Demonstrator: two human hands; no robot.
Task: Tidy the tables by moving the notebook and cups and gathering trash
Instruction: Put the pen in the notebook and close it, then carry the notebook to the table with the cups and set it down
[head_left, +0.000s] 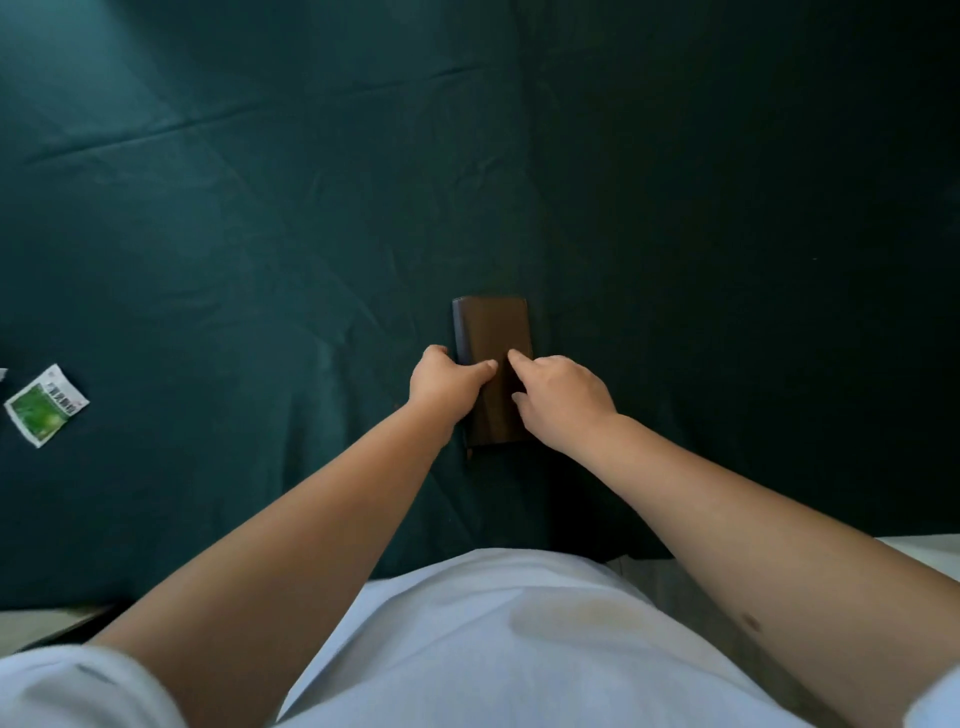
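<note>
A brown notebook (492, 332) with a dark spine lies closed on the dark green tablecloth (260, 234), straight ahead of me. My left hand (447, 382) grips its left edge, fingers wrapped around the spine and thumb on the cover. My right hand (558, 402) rests on the right side of the cover, index finger stretched out on top, other fingers curled at the edge. A green and white torn packet (47, 405) lies flat at the far left. No cups are in view.
The tablecloth is wrinkled and covers the whole table, darker to the right. The near table edge (52, 618) runs just in front of my white shirt. A small white scrap (2, 374) shows at the left border.
</note>
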